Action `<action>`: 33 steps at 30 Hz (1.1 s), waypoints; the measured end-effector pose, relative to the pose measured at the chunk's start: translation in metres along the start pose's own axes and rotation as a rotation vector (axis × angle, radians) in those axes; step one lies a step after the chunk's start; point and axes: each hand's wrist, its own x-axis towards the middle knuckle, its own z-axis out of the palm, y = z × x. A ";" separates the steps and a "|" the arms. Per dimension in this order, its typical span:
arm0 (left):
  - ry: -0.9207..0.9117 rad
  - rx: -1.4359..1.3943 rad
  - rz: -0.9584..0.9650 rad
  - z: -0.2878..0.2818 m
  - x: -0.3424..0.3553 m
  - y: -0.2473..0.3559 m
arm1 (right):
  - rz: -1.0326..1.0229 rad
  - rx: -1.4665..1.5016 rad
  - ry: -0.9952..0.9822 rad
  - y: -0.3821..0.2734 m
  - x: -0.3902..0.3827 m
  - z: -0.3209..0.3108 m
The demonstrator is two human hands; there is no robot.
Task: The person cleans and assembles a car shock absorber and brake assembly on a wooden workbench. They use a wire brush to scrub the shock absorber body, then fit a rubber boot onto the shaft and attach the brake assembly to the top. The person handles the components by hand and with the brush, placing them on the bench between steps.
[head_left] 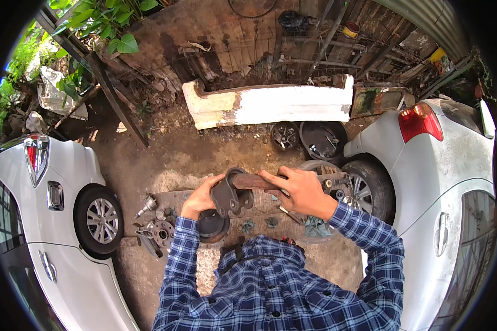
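In front of my chest, my left hand (203,196) is closed around a dark curved metal part with holes in its lugs, which looks like a brake shoe (225,196). My right hand (301,190) grips a flat brown strip (252,182); whether it is sandpaper, wood or a file I cannot tell. The strip's left end lies against the upper inside of the curved part. Below my left wrist, a round dark drum-like part (212,225) rests on the ground. Most of my left fingers are hidden behind the part.
A silver car (61,231) stands at left, a dusty white one (425,160) at right. Hub parts (159,233) lie left of me; blue-green rags (317,226) lie right. Farther off are a white bumper (270,105) and a black basin (324,135).
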 end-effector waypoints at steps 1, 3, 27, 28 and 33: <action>0.080 -0.003 0.038 0.008 0.003 -0.003 | 0.097 0.021 -0.111 0.003 -0.002 -0.005; 0.183 0.204 0.128 0.016 0.005 -0.003 | 0.307 0.273 -0.256 0.013 -0.005 -0.010; 0.045 0.367 -0.094 0.003 0.008 -0.001 | 0.364 0.378 -0.350 0.016 0.001 -0.011; 0.052 0.361 -0.069 0.003 0.007 0.003 | 0.452 0.580 -0.417 0.019 0.001 -0.011; 0.090 0.438 -0.085 0.000 -0.002 0.017 | 0.543 0.722 -0.290 0.020 -0.015 0.006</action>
